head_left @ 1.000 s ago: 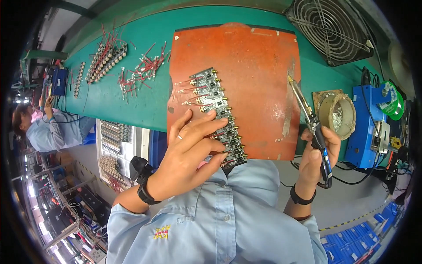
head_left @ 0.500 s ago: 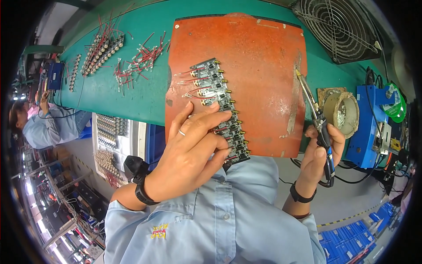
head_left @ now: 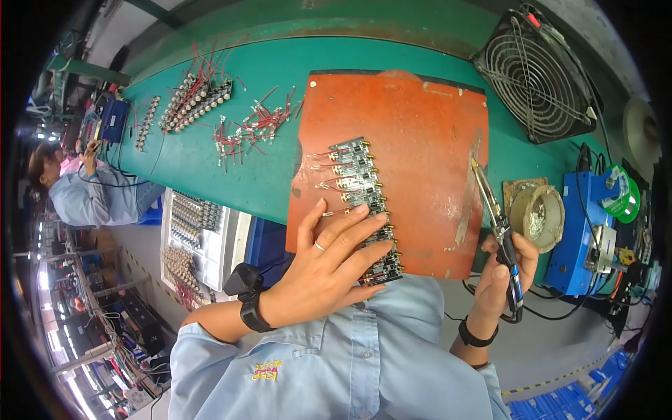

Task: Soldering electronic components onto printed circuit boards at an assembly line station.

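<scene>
A panel of joined black circuit boards (head_left: 360, 183) lies slanted on the orange mat (head_left: 427, 196), with brass-coloured pins along its right edge. Short red and white wires (head_left: 327, 185) stick out from its upper left side. Across the panel's lower part rests my left hand (head_left: 318, 269), fingers stretched and spread, covering some of the boards. My right hand (head_left: 505, 274) is wrapped round the handle of a soldering iron (head_left: 501, 227). The iron's tip points up and away, above the mat's right edge and apart from the boards.
Loose red wires (head_left: 257, 131) and wired board strips (head_left: 192, 105) lie on the green table (head_left: 280, 66). At right stand a fan (head_left: 535, 80), a round cup (head_left: 556, 220), a blue box (head_left: 568, 241) and a green solder spool (head_left: 625, 198). A white tray (head_left: 234, 259) and another person (head_left: 87, 192) are at left.
The whole view has shifted, so the scene sits lower and further right. My left hand's bent fingers have straightened and spread on the boards. The right hand still grips the soldering iron.
</scene>
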`<act>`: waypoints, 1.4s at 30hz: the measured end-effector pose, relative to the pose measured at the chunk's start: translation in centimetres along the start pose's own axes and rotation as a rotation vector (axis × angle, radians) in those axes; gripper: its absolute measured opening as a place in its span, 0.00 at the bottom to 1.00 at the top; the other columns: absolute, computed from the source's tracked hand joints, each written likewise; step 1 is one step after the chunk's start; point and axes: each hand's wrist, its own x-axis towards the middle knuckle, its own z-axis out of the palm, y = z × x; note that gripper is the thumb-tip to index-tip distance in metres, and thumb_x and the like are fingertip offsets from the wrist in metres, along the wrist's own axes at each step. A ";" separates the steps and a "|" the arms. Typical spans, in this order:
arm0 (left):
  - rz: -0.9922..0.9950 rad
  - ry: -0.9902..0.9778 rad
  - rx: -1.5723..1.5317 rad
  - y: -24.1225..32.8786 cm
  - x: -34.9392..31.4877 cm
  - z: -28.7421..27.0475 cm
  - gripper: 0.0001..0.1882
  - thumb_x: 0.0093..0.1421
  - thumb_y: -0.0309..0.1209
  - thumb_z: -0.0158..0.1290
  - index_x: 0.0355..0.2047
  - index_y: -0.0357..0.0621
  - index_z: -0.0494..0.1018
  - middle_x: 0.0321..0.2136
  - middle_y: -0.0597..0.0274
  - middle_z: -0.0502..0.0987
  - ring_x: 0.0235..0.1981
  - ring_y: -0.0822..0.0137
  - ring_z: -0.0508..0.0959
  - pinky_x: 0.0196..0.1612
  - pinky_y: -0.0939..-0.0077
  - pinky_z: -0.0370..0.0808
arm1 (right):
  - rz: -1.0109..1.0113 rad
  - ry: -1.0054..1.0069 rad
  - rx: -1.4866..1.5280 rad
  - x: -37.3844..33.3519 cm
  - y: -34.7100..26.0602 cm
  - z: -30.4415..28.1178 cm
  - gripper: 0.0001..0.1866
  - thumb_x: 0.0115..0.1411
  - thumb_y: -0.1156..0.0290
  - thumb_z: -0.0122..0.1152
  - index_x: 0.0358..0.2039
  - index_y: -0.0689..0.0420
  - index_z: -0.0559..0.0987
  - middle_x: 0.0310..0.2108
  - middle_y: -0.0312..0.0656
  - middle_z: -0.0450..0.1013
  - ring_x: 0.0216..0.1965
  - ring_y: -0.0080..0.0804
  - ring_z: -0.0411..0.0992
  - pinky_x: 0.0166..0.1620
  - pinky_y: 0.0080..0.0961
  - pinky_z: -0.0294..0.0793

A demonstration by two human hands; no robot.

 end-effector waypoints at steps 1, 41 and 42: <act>-0.005 -0.003 -0.003 0.0 0.0 0.0 0.31 0.43 0.41 0.68 0.48 0.49 0.72 0.57 0.56 0.67 0.61 0.54 0.64 0.64 0.45 0.47 | 0.001 0.007 -0.001 0.0 0.0 -0.1 0.33 0.51 0.55 0.70 0.47 0.66 0.68 0.40 0.46 0.69 0.36 0.32 0.74 0.42 0.29 0.77; 0.310 0.669 0.323 -11.0 22.2 -17.9 0.07 0.57 0.29 0.55 0.34 0.39 0.77 0.31 0.52 0.78 0.33 0.52 0.78 0.37 0.64 0.73 | 0.091 -0.060 0.085 0.1 -1.6 0.5 0.26 0.53 0.63 0.68 0.46 0.64 0.69 0.38 0.44 0.73 0.36 0.27 0.73 0.42 0.23 0.73; 0.307 0.682 0.343 -12.2 23.7 -17.7 0.08 0.57 0.29 0.56 0.35 0.39 0.77 0.31 0.52 0.79 0.33 0.51 0.78 0.38 0.63 0.73 | 0.039 -0.062 0.101 0.2 -1.6 0.7 0.26 0.53 0.63 0.68 0.46 0.64 0.69 0.38 0.44 0.73 0.36 0.27 0.73 0.42 0.23 0.73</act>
